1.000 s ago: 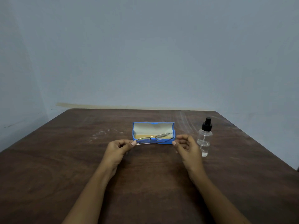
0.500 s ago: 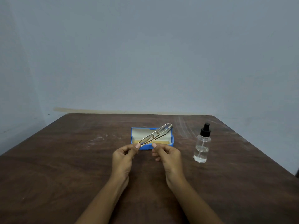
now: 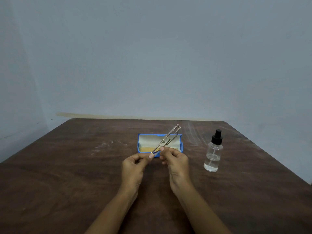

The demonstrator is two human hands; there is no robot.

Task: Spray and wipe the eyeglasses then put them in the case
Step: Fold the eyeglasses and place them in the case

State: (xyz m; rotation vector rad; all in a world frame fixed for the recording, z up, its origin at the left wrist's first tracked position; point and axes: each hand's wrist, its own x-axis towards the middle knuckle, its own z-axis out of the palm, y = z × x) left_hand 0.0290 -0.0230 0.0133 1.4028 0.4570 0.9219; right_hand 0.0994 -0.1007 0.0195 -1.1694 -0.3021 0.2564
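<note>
Head view: the eyeglasses [image 3: 166,139] are held in the air above the near edge of the open blue case [image 3: 138,144], clear of the worktop [image 3: 67,166]. Their long axis runs on a diagonal, from the near-left end at the hands up to the far-right end, which stands highest and beyond the case's far wall. At least 1 temple arm looks partly folded.

Both hands meet at that low near-left end. The left hand [image 3: 133,168] pinches the frame between thumb and curled fingers [image 3: 148,157]. The right hand [image 3: 175,162] has its fingers [image 3: 163,150] curled and closed on the frame just beside the left, so the rest of the frame sticks out unsupported, away from the person.

The spray bottle [image 3: 213,154] stands upright on the worktop to the right, well apart from the case, and the right hand is the nearer of the 2. Spraying looks to be the step ahead: the right hand would likely let go and reach right, leaving the left to hold the eyeglasses alone.

A yellow strip lies in the case; whether it is a cloth is unclear.
</note>
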